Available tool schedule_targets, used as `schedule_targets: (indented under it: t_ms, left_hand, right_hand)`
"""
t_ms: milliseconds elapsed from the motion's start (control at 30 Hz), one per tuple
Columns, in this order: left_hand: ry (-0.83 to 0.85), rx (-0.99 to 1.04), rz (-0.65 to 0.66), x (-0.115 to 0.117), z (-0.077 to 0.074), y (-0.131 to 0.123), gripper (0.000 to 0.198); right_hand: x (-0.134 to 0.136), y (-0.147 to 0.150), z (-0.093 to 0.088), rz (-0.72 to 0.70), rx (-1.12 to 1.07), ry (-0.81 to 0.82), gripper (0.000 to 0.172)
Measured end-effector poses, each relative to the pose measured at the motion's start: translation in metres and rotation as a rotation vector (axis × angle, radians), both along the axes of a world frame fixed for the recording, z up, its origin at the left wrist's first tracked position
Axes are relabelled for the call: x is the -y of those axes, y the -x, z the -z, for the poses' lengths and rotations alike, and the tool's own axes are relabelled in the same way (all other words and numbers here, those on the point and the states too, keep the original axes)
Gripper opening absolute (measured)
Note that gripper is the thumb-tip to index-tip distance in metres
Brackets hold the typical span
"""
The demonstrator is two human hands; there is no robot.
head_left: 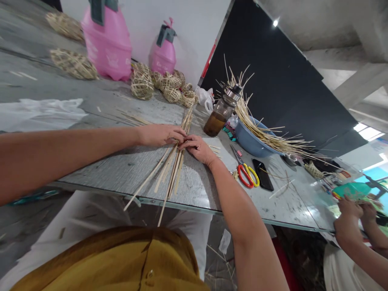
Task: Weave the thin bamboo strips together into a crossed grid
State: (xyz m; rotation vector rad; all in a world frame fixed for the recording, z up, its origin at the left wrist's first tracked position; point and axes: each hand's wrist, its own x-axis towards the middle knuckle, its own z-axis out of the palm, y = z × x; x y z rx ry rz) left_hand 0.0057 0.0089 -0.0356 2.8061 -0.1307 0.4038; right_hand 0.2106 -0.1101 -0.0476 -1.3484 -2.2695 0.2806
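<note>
A bundle of thin bamboo strips lies on the grey tabletop, fanning out toward me, with several ends reaching past the front edge. My left hand comes in from the left, fingers curled over the strips where they cross. From the other side my right hand meets it, its bent fingertips pinching the same crossing point. The fingertips of both hands nearly touch, and they partly hide the strips between them. Beyond my hands, the far ends of the strips point toward several small woven bamboo balls.
Two pink spray bottles stand at the back left. A bottle of brown liquid and a blue basin of long strips are at the right. Scissors and a black phone lie nearer. Another person's hands work far right.
</note>
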Motion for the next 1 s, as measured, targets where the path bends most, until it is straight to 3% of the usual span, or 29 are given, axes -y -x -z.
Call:
schedule_targets:
  t_ms: [333, 733, 1000]
  left_hand:
    - [-0.015, -0.002, -0.039, -0.002, 0.004, 0.001, 0.029]
    - [-0.017, -0.004, -0.049, -0.001, 0.005, 0.010, 0.030]
    - [-0.034, -0.059, -0.043, -0.006, 0.004, 0.013, 0.035]
  right_hand:
    - [-0.003, -0.002, 0.004, -0.022, 0.015, -0.019, 0.035]
    - [-0.002, -0.002, 0.002, -0.038, 0.018, -0.013, 0.047]
    - [0.000, -0.008, 0.003, 0.009, -0.059, -0.007, 0.037]
